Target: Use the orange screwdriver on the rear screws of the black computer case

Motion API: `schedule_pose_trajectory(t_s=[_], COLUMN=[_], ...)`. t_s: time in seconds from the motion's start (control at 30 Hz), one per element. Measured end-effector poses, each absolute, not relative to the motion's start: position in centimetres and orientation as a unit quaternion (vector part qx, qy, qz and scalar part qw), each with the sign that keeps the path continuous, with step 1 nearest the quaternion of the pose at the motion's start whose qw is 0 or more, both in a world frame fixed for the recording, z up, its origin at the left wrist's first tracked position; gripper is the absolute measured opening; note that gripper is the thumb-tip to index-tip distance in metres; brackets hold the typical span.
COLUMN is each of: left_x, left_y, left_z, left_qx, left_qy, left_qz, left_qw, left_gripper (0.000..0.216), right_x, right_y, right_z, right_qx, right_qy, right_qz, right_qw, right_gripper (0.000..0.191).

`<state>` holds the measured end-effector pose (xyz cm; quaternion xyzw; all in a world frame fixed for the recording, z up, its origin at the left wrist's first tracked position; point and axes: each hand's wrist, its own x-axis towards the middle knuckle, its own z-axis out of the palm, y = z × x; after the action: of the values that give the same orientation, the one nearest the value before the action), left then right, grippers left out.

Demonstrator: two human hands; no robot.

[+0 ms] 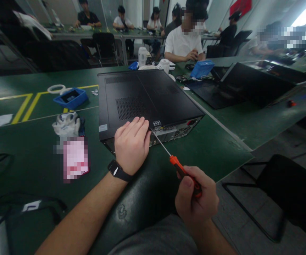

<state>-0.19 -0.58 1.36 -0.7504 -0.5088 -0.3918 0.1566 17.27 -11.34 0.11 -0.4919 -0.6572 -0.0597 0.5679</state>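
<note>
A black computer case (142, 92) lies flat on the green table, its rear panel with ports and a fan grille turned toward me. My left hand (133, 141) rests on the case's top near that rear edge, fingers stretched out flat and a watch on the wrist. My right hand (196, 194) is wrapped round the red-and-black handle of a screwdriver (178, 164). Its long shaft reaches up to the rear edge of the case, right beside my left hand's fingers. Whether the tip sits in a screw is too small to tell.
Left of the case are a blue tray (74, 101), grey-white gloves (67, 124), a pink-edged card (75, 157) and black cables (33, 200). Across the table a person in white (184, 42) works near a blue box (202, 69). Another open case (261, 79) stands at right.
</note>
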Motion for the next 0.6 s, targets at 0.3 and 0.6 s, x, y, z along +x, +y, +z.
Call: schedule_pose_trajectory(t_s=[0.3,0.6], left_x=[-0.19,-0.14], left_y=[-0.61,-0.63], left_z=[1.42,1.49], left_qx=[-0.749,-0.749], left_qy=[-0.51,-0.51], left_qz=[-0.388,-0.393], left_qw=[0.168,0.158], left_gripper=[0.03,0.032], right_x=[17.63,17.43], right_y=[-10.83,-11.45], right_z=[0.08,0.29], right_qx=[-0.438,-0.495], right_qy=[-0.681,-0.664], right_qz=[-0.048,-0.054], right_qw=[0.585,0.558], right_gripper=[0.038,0.029])
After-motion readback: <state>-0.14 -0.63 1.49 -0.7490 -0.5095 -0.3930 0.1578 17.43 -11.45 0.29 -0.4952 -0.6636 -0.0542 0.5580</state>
